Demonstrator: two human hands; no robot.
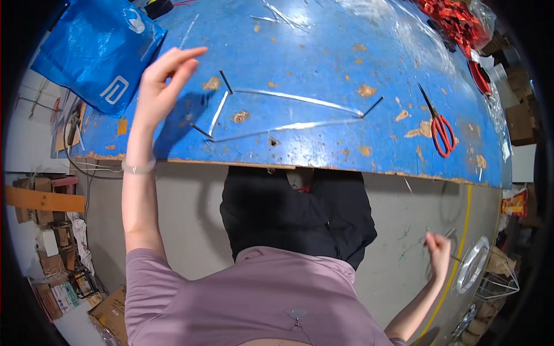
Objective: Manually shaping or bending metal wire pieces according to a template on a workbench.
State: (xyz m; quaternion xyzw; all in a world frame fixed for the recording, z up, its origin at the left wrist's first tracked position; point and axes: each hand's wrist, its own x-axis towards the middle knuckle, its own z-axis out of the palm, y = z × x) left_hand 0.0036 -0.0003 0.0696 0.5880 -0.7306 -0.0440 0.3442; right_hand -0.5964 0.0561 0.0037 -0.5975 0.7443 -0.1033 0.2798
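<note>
My left hand point(163, 86) is raised over the left part of the blue table, with its forefinger and thumb stretched out and a gap between their tips. Nothing shows in it. Before it on the table lies a long, four-cornered frame of silvery wire point(297, 126), with dark, thin pins point(374, 106) sticking up at corners. My right hand point(440, 254) is low at the right, beyond the table's front edge. Its fingers are curled closed, and what they hold is too small to make out. Beside it is a silvery ring-shaped coil point(473, 265).
Red-handled scissors point(442, 134) lie on the table's right side. A blue bag point(98, 55) stands at the far left. Silvery strips point(285, 18) lie at the back, near clear plastic film point(398, 43) and shiny red material point(459, 23). Boxes point(109, 314) stand on the floor.
</note>
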